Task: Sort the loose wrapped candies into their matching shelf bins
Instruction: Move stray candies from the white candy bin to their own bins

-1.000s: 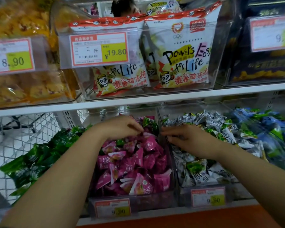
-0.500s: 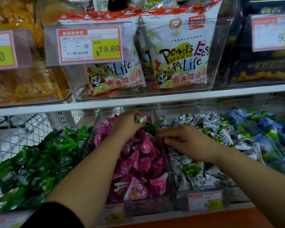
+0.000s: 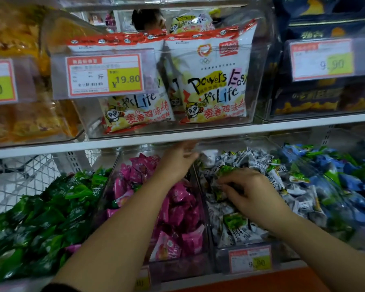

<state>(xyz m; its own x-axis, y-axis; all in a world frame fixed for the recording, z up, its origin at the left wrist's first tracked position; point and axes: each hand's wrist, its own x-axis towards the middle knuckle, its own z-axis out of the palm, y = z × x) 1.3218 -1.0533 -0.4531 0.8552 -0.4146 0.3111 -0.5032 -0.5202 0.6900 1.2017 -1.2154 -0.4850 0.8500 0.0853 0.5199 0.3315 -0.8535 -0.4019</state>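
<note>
Four clear bins of wrapped candies stand on the lower shelf: green candies (image 3: 49, 209), pink candies (image 3: 177, 209), grey-white candies with green print (image 3: 238, 226) and blue candies (image 3: 346, 186). My left hand (image 3: 177, 163) reaches over the back of the pink bin, its fingers stretched toward the divider with the grey-white bin, and I see nothing in it. My right hand (image 3: 251, 197) lies in the grey-white bin with its fingertips curled round a grey-white candy (image 3: 220, 191). A few green wrappers sit among the pink ones.
The upper shelf's edge (image 3: 219, 133) hangs just above my left hand. On it stand bins of white snack bags (image 3: 211, 81), orange bags (image 3: 19, 114) and dark blue bags (image 3: 316, 98). Price tags (image 3: 250, 259) front the bins. A white wire basket (image 3: 15, 178) sits at left.
My left hand carried a green-white candy from the pink bin's back toward the grey-white bin and now shows none. My right hand moved deeper and right into the grey-white bin.
</note>
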